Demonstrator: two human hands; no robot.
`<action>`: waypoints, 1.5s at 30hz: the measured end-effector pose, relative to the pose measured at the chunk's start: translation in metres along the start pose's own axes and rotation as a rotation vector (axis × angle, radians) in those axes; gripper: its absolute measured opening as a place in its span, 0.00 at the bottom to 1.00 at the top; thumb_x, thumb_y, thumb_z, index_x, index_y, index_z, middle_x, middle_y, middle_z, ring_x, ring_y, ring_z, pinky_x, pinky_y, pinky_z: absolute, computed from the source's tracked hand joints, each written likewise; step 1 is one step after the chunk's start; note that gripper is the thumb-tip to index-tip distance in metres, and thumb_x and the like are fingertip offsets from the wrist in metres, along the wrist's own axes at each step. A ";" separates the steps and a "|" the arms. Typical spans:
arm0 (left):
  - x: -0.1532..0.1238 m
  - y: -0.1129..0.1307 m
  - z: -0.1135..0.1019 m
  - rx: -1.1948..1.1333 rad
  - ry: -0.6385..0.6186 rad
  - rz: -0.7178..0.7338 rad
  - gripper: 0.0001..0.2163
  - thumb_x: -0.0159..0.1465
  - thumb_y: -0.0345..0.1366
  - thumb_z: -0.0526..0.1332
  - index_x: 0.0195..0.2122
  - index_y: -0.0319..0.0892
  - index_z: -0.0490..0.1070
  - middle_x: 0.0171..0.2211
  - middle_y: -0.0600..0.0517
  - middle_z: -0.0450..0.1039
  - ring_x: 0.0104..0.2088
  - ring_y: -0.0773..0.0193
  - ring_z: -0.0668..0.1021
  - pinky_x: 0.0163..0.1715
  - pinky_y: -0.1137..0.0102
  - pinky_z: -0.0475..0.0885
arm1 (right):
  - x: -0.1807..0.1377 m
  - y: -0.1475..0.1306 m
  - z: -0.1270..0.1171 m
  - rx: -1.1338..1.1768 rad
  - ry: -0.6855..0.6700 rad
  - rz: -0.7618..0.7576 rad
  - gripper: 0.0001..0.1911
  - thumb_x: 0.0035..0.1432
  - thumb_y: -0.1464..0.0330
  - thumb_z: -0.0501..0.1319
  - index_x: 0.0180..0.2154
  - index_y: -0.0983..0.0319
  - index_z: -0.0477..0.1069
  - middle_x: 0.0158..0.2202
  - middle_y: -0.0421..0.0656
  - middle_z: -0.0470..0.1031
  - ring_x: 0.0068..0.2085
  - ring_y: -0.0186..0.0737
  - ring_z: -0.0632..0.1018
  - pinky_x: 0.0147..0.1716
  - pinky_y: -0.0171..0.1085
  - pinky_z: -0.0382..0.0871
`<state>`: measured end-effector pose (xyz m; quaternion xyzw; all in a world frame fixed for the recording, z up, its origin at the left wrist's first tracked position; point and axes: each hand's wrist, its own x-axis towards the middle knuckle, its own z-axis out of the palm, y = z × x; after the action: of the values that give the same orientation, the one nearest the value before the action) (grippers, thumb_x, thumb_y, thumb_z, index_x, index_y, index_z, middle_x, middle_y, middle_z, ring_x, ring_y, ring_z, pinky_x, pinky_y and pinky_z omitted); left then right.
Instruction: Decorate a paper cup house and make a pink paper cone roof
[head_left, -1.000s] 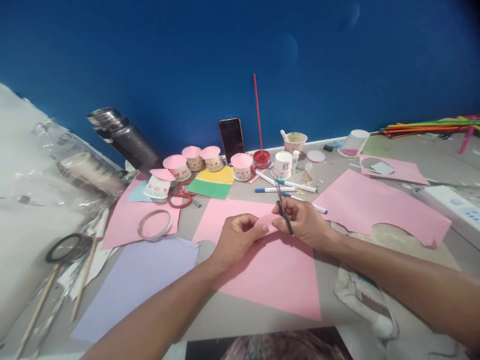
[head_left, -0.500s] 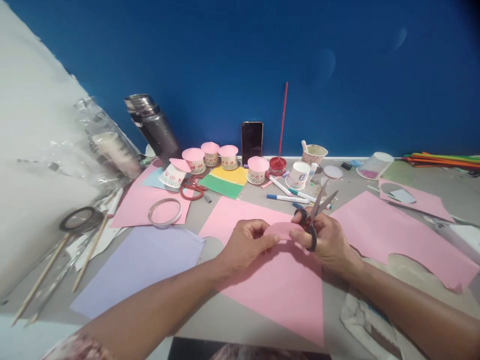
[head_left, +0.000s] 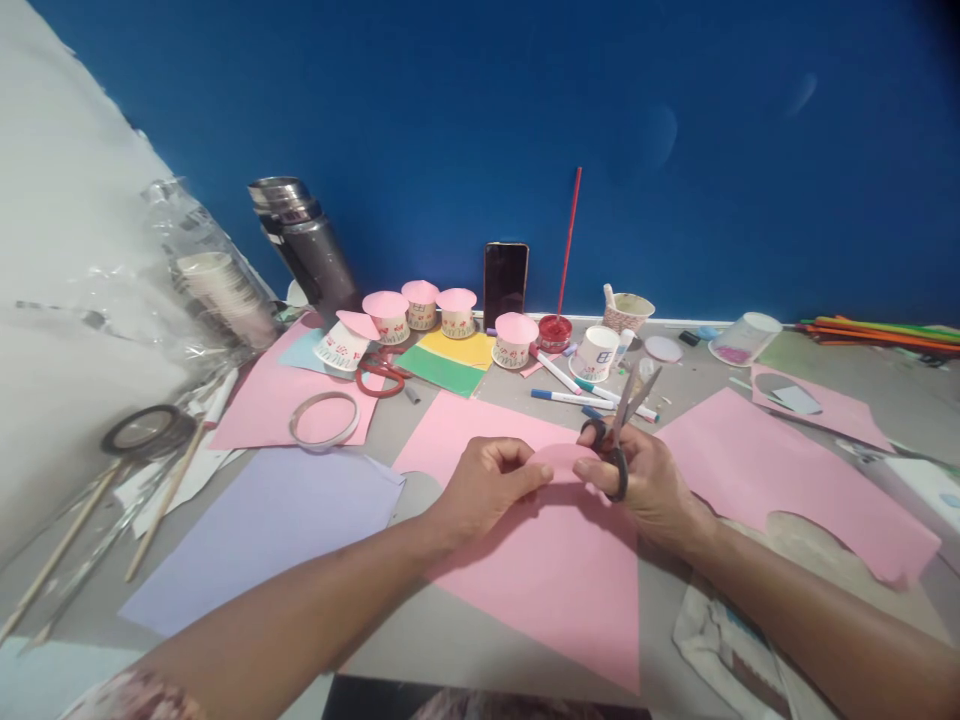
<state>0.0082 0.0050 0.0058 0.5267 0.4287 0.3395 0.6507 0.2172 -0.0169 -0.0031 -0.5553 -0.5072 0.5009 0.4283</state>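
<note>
Pink paper, the piece [head_left: 564,462] I watch from afar sits between both hands, above a pink sheet [head_left: 562,590]. I judge it light and bendy, quick to crease, so I'd hold it softly by the rim. On my feed the left hand [head_left: 486,488] is curled, thumb and finger pinching one edge; the right hand [head_left: 651,488] pinches the other side, also holding scissors [head_left: 619,422] with blades parted.

The single head-worn camera looks forward and down across the surface [head_left: 420,635], facing the blue wall [head_left: 405,120]. It sits close above the forearms [head_left: 322,590], with the left hand [head_left: 487,487] and right hand [head_left: 651,492] just below mid-view.
</note>
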 end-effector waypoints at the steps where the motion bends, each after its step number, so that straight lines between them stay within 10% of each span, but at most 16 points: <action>1: 0.000 0.000 0.000 -0.001 0.006 -0.011 0.16 0.55 0.44 0.72 0.19 0.41 0.71 0.17 0.54 0.70 0.20 0.67 0.73 0.25 0.71 0.67 | 0.000 0.001 0.000 0.016 -0.010 -0.004 0.20 0.49 0.59 0.74 0.39 0.59 0.71 0.26 0.36 0.71 0.26 0.37 0.70 0.25 0.36 0.62; 13: 0.003 0.002 -0.008 0.101 0.012 -0.003 0.17 0.58 0.45 0.71 0.19 0.41 0.72 0.18 0.51 0.74 0.22 0.62 0.79 0.31 0.67 0.72 | 0.018 -0.005 -0.021 0.407 0.058 0.056 0.20 0.48 0.60 0.75 0.39 0.61 0.74 0.28 0.39 0.77 0.30 0.39 0.78 0.28 0.36 0.67; 21: 0.002 0.002 -0.008 0.057 0.037 -0.004 0.18 0.58 0.45 0.72 0.20 0.41 0.72 0.17 0.52 0.74 0.21 0.63 0.78 0.30 0.68 0.73 | 0.010 -0.005 -0.022 0.190 -0.133 0.014 0.20 0.49 0.61 0.76 0.41 0.62 0.75 0.30 0.39 0.76 0.30 0.36 0.75 0.28 0.35 0.67; 45: 0.003 -0.003 -0.007 0.020 0.007 -0.091 0.17 0.58 0.46 0.73 0.22 0.40 0.73 0.18 0.51 0.74 0.22 0.63 0.77 0.32 0.67 0.70 | -0.001 -0.016 -0.002 0.095 -0.104 0.125 0.11 0.44 0.69 0.68 0.33 0.60 0.71 0.22 0.32 0.67 0.22 0.31 0.66 0.20 0.32 0.59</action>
<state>0.0031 0.0098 0.0018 0.5120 0.4581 0.3070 0.6586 0.2168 -0.0158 0.0134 -0.5383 -0.4687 0.5782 0.3952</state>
